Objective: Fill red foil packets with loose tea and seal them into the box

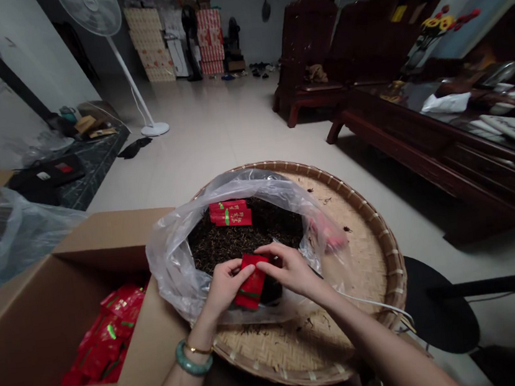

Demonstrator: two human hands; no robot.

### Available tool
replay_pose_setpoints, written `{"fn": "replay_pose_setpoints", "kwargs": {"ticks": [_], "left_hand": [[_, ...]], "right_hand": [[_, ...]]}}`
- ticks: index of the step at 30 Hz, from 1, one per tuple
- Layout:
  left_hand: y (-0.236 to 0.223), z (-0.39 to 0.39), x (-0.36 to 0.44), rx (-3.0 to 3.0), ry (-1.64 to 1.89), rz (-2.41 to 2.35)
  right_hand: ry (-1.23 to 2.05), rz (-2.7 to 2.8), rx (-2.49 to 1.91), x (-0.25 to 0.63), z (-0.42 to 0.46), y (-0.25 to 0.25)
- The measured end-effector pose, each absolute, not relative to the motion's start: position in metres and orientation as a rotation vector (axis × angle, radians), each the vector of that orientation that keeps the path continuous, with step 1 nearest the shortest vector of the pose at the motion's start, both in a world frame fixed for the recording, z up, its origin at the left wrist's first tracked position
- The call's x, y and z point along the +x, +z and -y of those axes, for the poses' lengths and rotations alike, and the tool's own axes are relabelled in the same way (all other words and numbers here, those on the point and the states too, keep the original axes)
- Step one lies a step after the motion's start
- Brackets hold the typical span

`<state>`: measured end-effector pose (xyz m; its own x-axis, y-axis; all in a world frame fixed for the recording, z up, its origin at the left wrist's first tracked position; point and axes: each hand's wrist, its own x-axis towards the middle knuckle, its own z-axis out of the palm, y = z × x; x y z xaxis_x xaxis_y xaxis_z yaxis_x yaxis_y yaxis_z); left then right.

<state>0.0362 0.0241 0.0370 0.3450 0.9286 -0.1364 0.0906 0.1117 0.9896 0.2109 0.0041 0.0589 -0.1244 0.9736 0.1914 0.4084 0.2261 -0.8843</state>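
Observation:
My left hand (224,285) and my right hand (290,269) both pinch a small red foil packet (252,284), held over a clear plastic bag (171,253) full of dark loose tea leaves (235,242). The bag lies on a round woven bamboo tray (367,248). Two more red packets (230,213) rest on the tea at the far side of the bag. A green bangle and a thin bracelet circle my left wrist.
An open cardboard box (103,237) at my left holds several filled red packets (109,342). A dark wooden table (444,145) and chairs stand at right, a white standing fan (98,24) behind, a black stool (435,302) beside the tray.

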Motion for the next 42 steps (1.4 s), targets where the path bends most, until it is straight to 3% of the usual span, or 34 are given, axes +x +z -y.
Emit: {"fn": "replay_pose_setpoints", "kwargs": {"ticks": [10, 28, 34, 42], "left_hand": [[0.04, -0.008, 0.05, 0.936, 0.535, -0.93], [0.027, -0.007, 0.047, 0.975, 0.695, -0.982], [0.036, -0.008, 0.051, 0.978, 0.516, -0.895], [0.03, -0.01, 0.05, 0.847, 0.615, -1.038]], "right_hand": [[0.786, 1.714, -1.332, 0.213, -0.015, 0.055], [0.84, 1.755, -1.338, 0.22, -0.016, 0.046], [0.813, 1.84, -1.28, 0.214, -0.01, 0.045], [0.452, 2.011, -1.757, 0.249, -0.01, 0.045]]}}
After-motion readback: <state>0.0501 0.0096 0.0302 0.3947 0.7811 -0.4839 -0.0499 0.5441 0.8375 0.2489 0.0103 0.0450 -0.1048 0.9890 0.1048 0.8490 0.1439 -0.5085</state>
